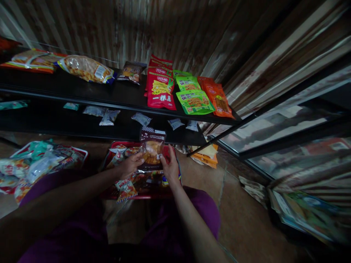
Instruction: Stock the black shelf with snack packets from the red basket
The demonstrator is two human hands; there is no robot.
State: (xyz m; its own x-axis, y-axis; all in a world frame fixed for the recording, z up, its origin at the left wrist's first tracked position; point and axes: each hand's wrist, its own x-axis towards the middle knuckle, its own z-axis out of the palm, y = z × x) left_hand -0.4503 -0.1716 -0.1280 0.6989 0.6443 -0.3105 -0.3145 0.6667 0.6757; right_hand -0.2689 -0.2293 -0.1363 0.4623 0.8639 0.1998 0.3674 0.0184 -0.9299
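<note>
A brown snack packet [152, 145] with a clear window stands upright between my hands, over the red basket [178, 160]. My left hand [129, 165] grips its lower left edge with bent fingers. At the lower right edge, my right hand [170, 167] holds it with the thumb in front and the fingers reaching up along the side. Beneath lie several snack bags [126, 189] and more dark packets. On the black shelf [128, 95] ahead, a similar brown packet [132, 72] lies left of the red snack bags [161, 87].
Green packets [195, 102] and orange packets [218, 98] lie at the shelf's right end. Small packets [109, 117] are scattered on the lower shelf. Another basket [83, 151] heaped with bags stands at left. Papers [205, 154] lie on the floor beside the rack's leg.
</note>
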